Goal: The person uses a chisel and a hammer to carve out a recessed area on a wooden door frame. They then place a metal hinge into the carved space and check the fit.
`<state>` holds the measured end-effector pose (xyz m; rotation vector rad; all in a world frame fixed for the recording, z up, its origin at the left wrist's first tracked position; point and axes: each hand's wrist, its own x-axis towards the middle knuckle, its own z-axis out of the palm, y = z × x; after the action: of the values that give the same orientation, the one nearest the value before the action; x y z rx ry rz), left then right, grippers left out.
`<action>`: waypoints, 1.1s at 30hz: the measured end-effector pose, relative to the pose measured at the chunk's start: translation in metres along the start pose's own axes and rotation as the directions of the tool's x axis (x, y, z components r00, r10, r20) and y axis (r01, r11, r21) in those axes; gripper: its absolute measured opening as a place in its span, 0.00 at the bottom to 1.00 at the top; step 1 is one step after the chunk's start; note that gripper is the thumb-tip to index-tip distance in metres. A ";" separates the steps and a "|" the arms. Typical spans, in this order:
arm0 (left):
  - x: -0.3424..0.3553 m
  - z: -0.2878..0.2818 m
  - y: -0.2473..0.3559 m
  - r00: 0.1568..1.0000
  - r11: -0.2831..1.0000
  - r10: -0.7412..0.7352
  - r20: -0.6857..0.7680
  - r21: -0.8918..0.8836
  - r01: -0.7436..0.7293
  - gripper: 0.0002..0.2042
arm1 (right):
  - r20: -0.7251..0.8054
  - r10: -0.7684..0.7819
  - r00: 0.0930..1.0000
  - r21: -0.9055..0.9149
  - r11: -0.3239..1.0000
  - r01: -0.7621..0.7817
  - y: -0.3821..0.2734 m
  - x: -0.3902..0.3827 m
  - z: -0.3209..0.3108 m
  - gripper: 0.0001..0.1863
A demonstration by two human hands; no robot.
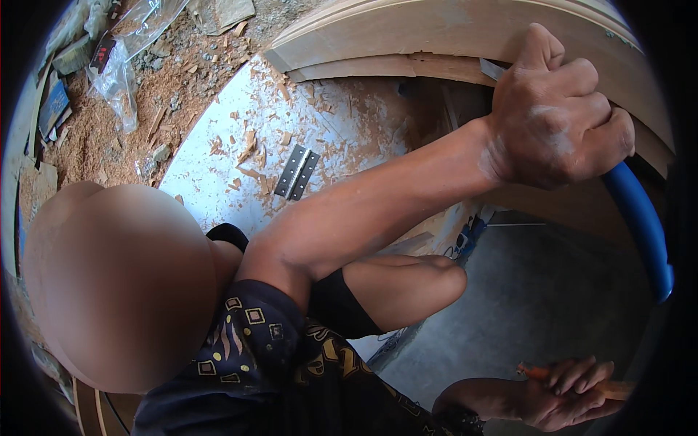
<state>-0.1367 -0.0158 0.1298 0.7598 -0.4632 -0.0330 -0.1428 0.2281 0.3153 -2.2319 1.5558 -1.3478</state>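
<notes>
- Holding a blue handle [643, 225], the left hand [556, 120] is up near the top right, with its back to us.
- Its fingers are curled tight into a fist around the handle, and pale dust is on the skin.
- The blue handle sticks out from the fist and points down along the right side.
- A small flat grey piece [491, 69] peeks out on the other side of the fist. I cannot tell if it joins the handle.
- Close behind the fist is a big piece of pale wood [407, 36]. I cannot tell if they touch.
- Down at the bottom right, the right hand [571, 396] has its fingers wrapped around an orange-brown stick [616, 390].
- The far end of the stick is too dark to see well.
- Well apart from both hands, a dark metal hinge [297, 173] with little holes lies on a white surface [207, 156].
- Wood chips [251, 145] are spread around the hinge.
- Past the white surface, a clear plastic bag [120, 80] lies on ground [178, 73] covered in sawdust and small stones.
</notes>
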 end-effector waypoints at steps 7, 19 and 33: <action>-0.003 0.009 0.003 1.000 1.000 0.002 -0.020 0.015 -0.001 0.09 | 0.032 0.023 0.999 0.043 0.999 -0.025 0.004 0.005 0.006 0.20; -0.003 0.008 0.004 1.000 0.998 0.015 0.018 0.067 -0.016 0.09 | 0.045 0.017 0.999 -0.044 0.999 -0.015 0.008 0.004 0.009 0.22; 0.024 -0.016 -0.014 0.984 0.985 0.154 0.092 -0.088 -0.146 0.05 | 0.035 0.038 0.999 -0.023 0.999 -0.037 0.006 0.003 0.001 0.22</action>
<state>-0.1060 -0.0199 0.1196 0.6436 -0.6092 0.0513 -0.1462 0.2226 0.3138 -2.2153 1.6009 -1.2793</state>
